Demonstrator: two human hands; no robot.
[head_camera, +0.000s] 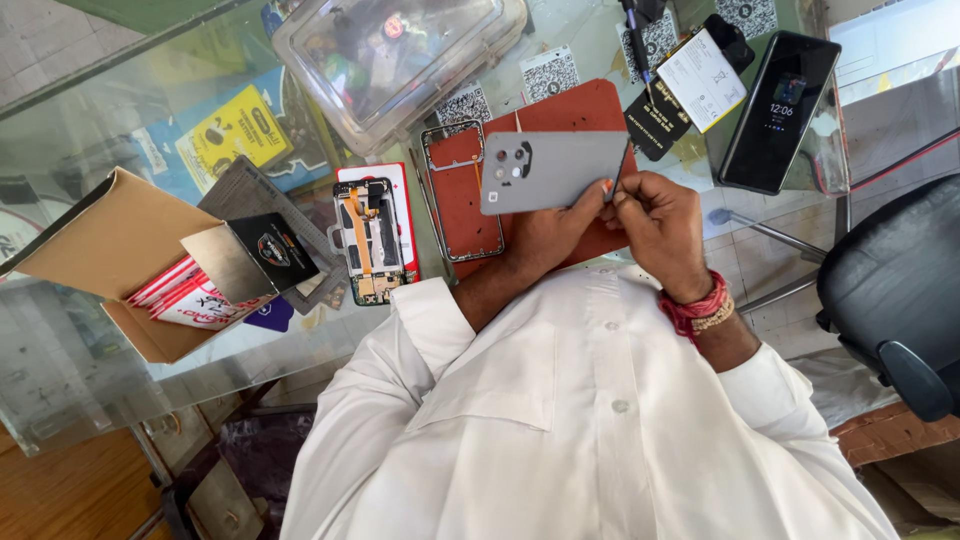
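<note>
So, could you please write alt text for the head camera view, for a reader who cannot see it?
Two hands, the left hand and the right hand, hold a grey phone back cover over a reddish-brown mat on a glass table. Nearby lie an opened phone, a phone frame, a black smartphone and an open cardboard box.

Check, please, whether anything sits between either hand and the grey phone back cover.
Nothing visible does. The left hand grips the grey back cover along its lower edge, and the right hand meets its right edge directly. The cover is held over the red mat.
</note>
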